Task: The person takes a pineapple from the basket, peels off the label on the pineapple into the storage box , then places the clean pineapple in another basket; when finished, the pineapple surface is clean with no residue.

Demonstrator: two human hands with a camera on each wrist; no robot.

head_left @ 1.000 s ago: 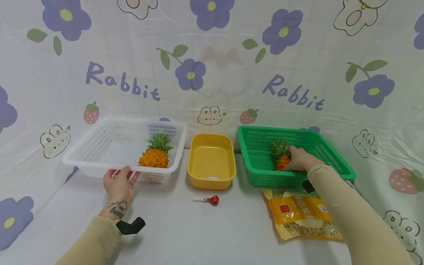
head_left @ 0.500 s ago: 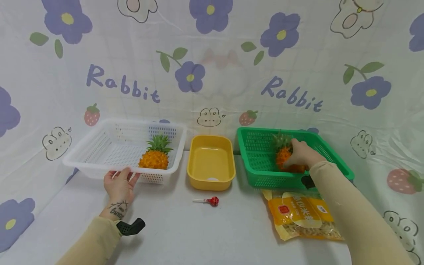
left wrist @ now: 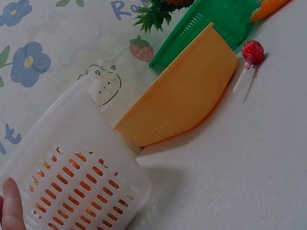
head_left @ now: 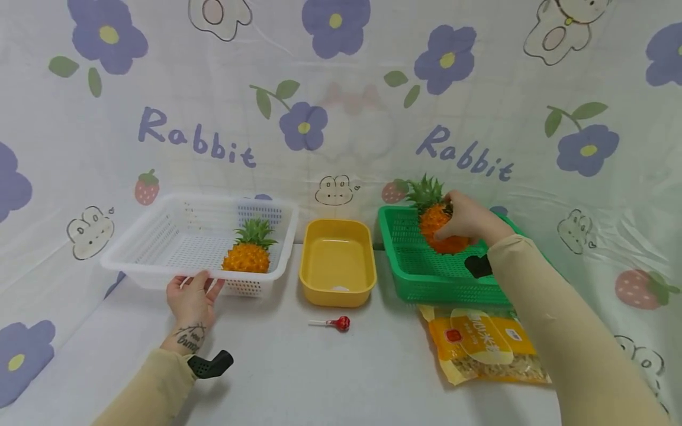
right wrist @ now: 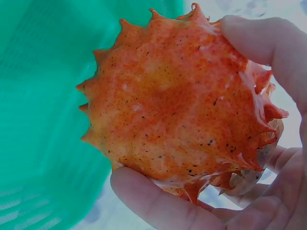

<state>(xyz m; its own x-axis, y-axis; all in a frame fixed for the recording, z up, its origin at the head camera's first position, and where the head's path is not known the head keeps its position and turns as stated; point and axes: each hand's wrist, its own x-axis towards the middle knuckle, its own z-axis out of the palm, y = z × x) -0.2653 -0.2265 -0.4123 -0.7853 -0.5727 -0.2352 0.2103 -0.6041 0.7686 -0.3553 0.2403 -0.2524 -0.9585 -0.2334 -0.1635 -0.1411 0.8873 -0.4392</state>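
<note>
Spiky pineapple (head_left: 433,222) has risen over green basket (head_left: 426,277), grip of right hand (head_left: 474,220) clamped round it; left hand (head_left: 190,303) pinches white basket (head_left: 160,268) rim.

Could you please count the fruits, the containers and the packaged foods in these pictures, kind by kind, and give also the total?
Pineapples: 2
Baskets, white basket and green basket: 2
Yellow tub: 1
Lollipop: 1
Food packet: 1
Total: 7

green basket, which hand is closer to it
Right. The right hand is over the green basket, gripping a spiky orange fruit; the left hand is well to the left, at the front rim of the white basket.
</note>
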